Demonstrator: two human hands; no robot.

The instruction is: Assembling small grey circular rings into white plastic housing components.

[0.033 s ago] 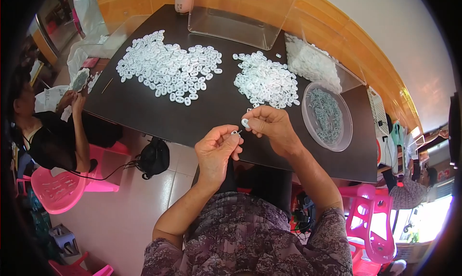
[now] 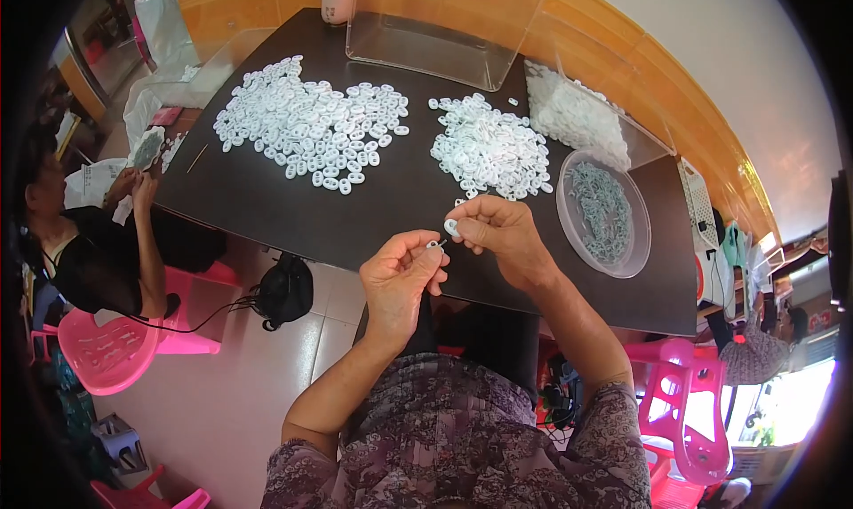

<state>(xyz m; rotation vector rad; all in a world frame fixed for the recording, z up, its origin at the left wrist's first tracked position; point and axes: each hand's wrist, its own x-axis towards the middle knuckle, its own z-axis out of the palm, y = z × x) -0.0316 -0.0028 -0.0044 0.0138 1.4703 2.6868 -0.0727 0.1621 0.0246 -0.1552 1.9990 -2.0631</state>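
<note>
- Head view, far left: a co-worker (image 2: pixel 98 234) sits beside the dark table (image 2: pixel 267 207), hands drawn together; what they hold is too small to tell.
- Next, a large heap of white oval pieces (image 2: pixel 311 123) spreads over the table's left side, loose and shallow, which probably makes single ones easy to pick out.
- Left hand (image 2: pixel 397 274): thumb and fingers pinch a small white piece (image 2: pixel 432 244), with a thin dark strand (image 2: pixel 443 242) poking out toward the right. The forearm slants up from the lower edge, other fingers curled, perhaps to steady the grip.
- Right hand (image 2: pixel 499 234): bent inward at the table's near edge, it grips a white oval (image 2: pixel 451 228) between thumb and forefinger. The pieces are near each other, seemingly turned so both can be seen.
- Beyond that hand lies a smaller white heap (image 2: pixel 491 149), apart from the large one, likely to keep the two lots separate.
- Rightmost on the table, a round clear bowl (image 2: pixel 641 242) keeps grey-green strands (image 2: pixel 600 207) together, seemingly within the right hand's reach.
</note>
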